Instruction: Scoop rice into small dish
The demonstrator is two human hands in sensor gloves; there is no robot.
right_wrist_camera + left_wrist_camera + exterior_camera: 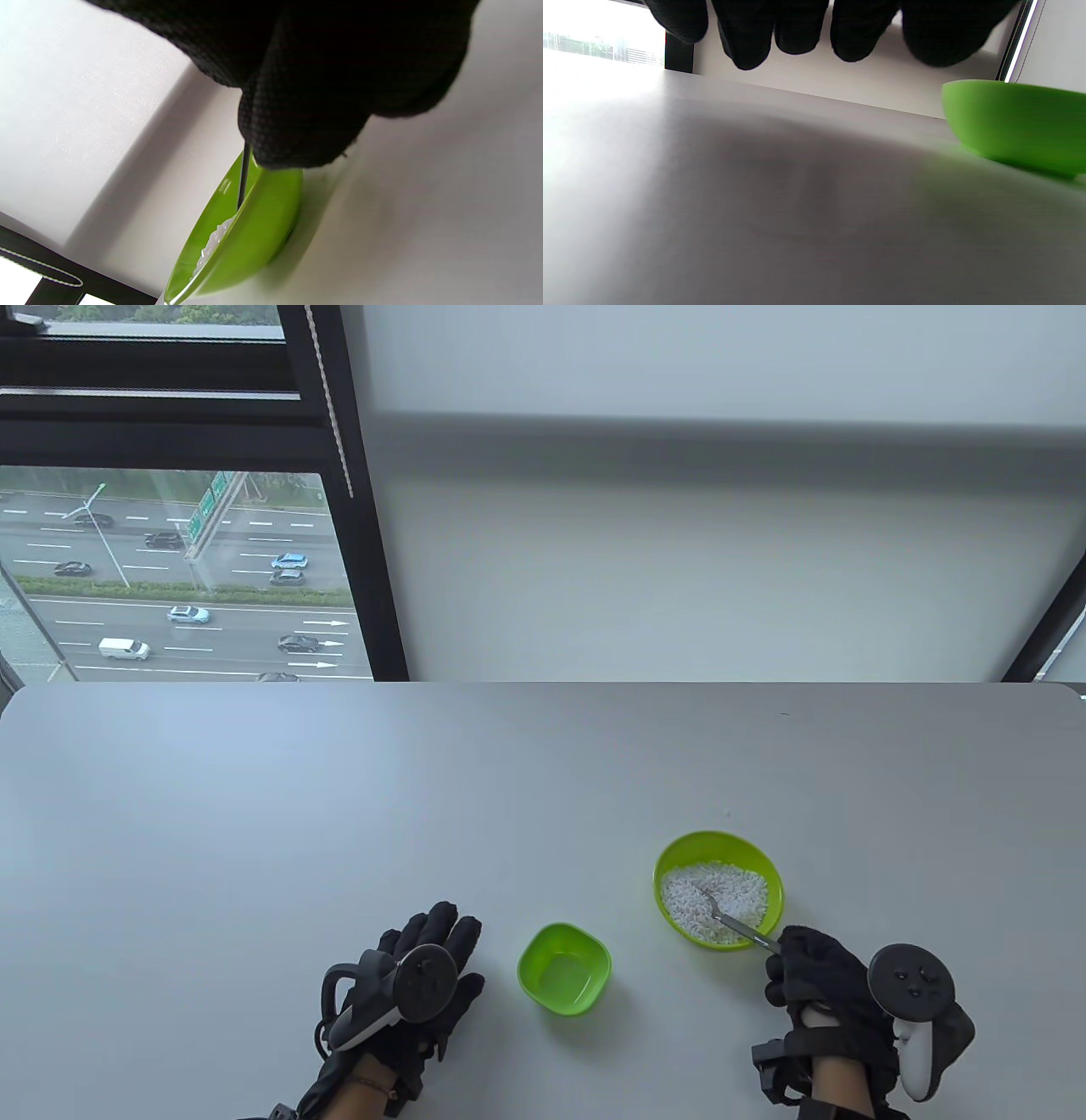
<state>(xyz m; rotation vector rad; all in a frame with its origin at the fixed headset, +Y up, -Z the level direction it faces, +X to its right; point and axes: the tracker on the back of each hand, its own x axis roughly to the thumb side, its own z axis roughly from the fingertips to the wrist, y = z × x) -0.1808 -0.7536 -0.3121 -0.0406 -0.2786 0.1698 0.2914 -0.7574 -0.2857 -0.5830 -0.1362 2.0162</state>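
Observation:
A round green bowl (pixel 674 855) holds white rice (pixel 731 886) at the right of the table; it also shows in the right wrist view (pixel 254 237). A small empty green dish (pixel 565 967) stands left of it, and shows in the left wrist view (pixel 1014 123). My right hand (pixel 806 976) grips the handle of a metal spoon (pixel 736 924) whose tip lies in the rice. My left hand (pixel 424 963) rests flat on the table left of the small dish, fingers spread, holding nothing.
The grey table (pixel 339 814) ends at a far edge by a window and white wall. The bowl and dish stand near the front edge, a hand's width apart.

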